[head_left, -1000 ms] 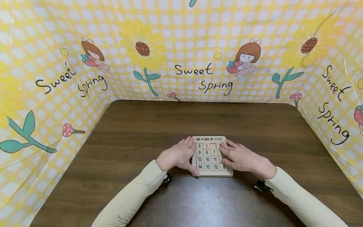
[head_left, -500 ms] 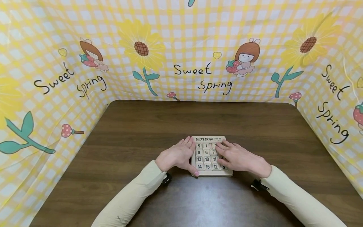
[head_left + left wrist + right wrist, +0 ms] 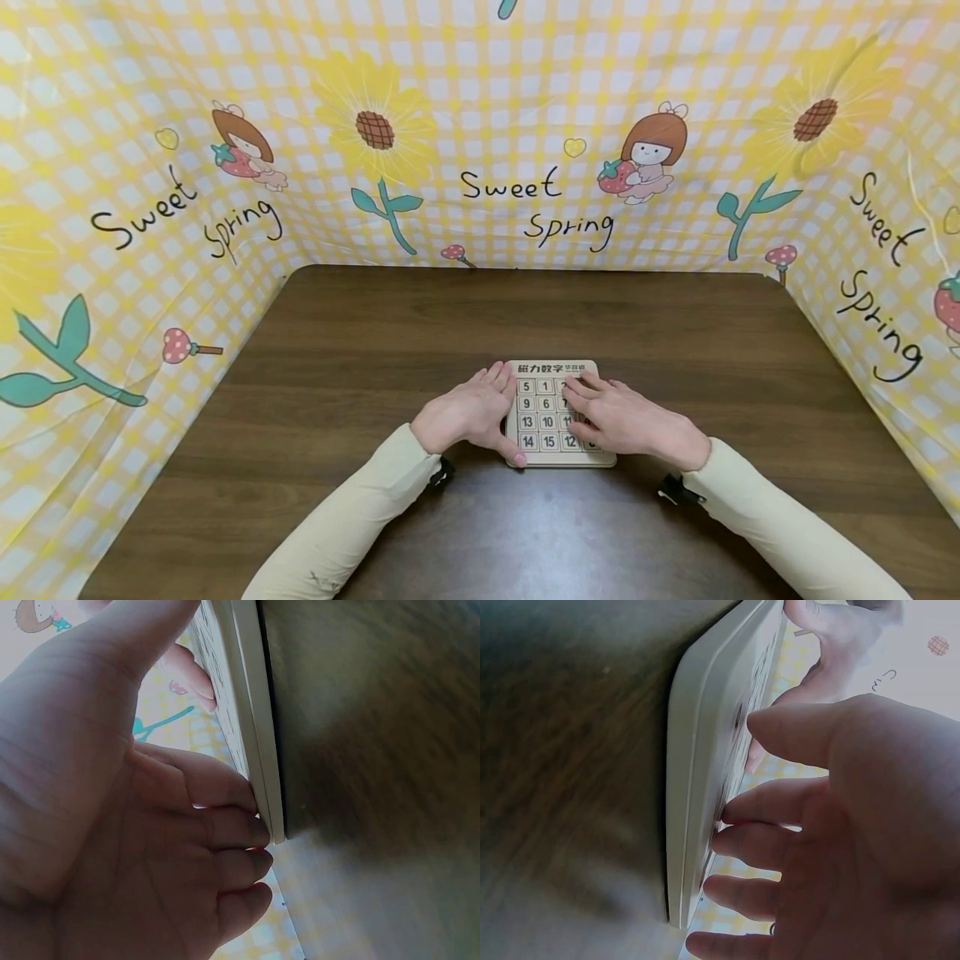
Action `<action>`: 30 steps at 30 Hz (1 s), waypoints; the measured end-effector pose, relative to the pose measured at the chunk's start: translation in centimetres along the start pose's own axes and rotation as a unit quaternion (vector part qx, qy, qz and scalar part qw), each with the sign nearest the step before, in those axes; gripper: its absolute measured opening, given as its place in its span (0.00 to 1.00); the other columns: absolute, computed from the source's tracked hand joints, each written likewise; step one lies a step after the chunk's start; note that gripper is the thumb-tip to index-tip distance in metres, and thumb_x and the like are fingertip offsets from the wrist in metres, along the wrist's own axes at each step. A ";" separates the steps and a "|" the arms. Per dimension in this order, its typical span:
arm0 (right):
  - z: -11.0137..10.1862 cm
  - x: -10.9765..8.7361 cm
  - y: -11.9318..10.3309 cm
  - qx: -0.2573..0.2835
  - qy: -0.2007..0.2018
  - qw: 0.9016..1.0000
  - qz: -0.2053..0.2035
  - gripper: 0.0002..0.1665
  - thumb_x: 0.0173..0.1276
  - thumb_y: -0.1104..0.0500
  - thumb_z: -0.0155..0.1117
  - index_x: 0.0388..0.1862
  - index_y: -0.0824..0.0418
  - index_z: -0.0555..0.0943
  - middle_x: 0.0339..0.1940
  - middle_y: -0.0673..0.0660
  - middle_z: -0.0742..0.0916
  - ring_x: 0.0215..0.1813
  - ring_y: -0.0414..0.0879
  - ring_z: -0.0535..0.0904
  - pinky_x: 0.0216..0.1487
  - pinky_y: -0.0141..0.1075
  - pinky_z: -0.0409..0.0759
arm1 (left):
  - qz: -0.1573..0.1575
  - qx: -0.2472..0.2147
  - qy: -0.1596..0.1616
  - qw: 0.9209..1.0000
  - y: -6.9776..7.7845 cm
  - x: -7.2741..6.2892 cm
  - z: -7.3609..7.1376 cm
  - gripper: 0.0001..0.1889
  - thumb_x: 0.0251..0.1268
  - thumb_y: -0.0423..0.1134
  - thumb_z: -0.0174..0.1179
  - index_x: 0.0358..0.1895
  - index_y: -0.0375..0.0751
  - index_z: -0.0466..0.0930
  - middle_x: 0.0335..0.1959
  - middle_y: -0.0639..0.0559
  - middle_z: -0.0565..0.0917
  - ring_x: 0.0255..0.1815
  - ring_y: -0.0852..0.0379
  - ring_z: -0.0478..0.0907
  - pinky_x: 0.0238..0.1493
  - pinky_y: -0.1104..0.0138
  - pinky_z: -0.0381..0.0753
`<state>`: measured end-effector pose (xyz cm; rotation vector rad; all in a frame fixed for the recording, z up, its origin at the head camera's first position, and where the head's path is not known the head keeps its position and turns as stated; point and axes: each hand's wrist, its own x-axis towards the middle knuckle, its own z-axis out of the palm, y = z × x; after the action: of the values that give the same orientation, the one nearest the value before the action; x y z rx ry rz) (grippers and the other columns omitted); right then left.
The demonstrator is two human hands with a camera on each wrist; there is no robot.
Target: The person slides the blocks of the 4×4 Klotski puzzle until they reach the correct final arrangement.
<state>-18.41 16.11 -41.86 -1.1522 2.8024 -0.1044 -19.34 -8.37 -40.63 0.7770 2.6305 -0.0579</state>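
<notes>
A pale wooden sliding number puzzle (image 3: 558, 459) lies flat on the table, with dark Chinese lettering along its top edge. My left hand (image 3: 468, 412) rests along its left side, fingers straight against the edge and thumb on the lower left corner. In the left wrist view those fingers (image 3: 244, 829) touch the frame's side. My right hand (image 3: 633, 422) lies over the right part of the board, its fingertips on the number tiles. The tile 2 (image 3: 564, 386) sits right beside the tile 1 (image 3: 545, 387), partly under a fingertip. The rightmost column is mostly hidden by this hand.
The dark wooden table (image 3: 420, 317) reaches back to a yellow checked cloth (image 3: 480, 100) printed with sunflowers and "Sweet Spring". This cloth hangs on the far, left and right sides. A small black device (image 3: 681, 490) sits under the right sleeve's cuff.
My right hand has moved left over the board, and the tile 2 has slid left into the gap next to the tile 1. The left hand has stayed in place.
</notes>
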 end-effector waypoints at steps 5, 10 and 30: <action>0.0 0.0 -0.1 0.003 -0.008 1.000 0.003 0.35 0.74 0.47 0.55 0.72 0.68 0.66 0.73 0.68 0.70 0.74 0.68 0.63 0.65 0.63 0.70 | -0.003 -0.001 -0.004 1.000 -0.1 0.0 0.1 0.68 0.43 0.77 0.63 0.79 0.34 0.44 0.81 0.38 0.43 0.83 0.46 0.39 0.82 0.58 0.44; -0.3 -0.6 0.1 0.009 -0.010 1.000 0.005 0.36 0.75 0.46 0.54 0.73 0.67 0.65 0.74 0.67 0.70 0.75 0.67 0.62 0.66 0.63 0.70 | -0.001 -0.001 -0.004 1.000 0.0 0.1 0.1 0.68 0.43 0.77 0.64 0.79 0.34 0.44 0.81 0.39 0.43 0.83 0.46 0.39 0.82 0.58 0.44; -0.1 -3.7 -0.6 -0.003 -0.009 1.000 0.027 0.35 0.73 0.47 0.56 0.72 0.66 0.68 0.74 0.65 0.71 0.74 0.65 0.65 0.64 0.65 0.70 | 0.000 0.008 -0.002 1.000 0.1 0.0 0.0 0.67 0.43 0.76 0.64 0.78 0.33 0.45 0.81 0.37 0.44 0.82 0.45 0.40 0.82 0.58 0.44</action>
<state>-15.43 18.31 -41.41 -1.0720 2.8180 -0.0802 -19.34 -8.30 -40.65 0.7806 2.6298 -0.0810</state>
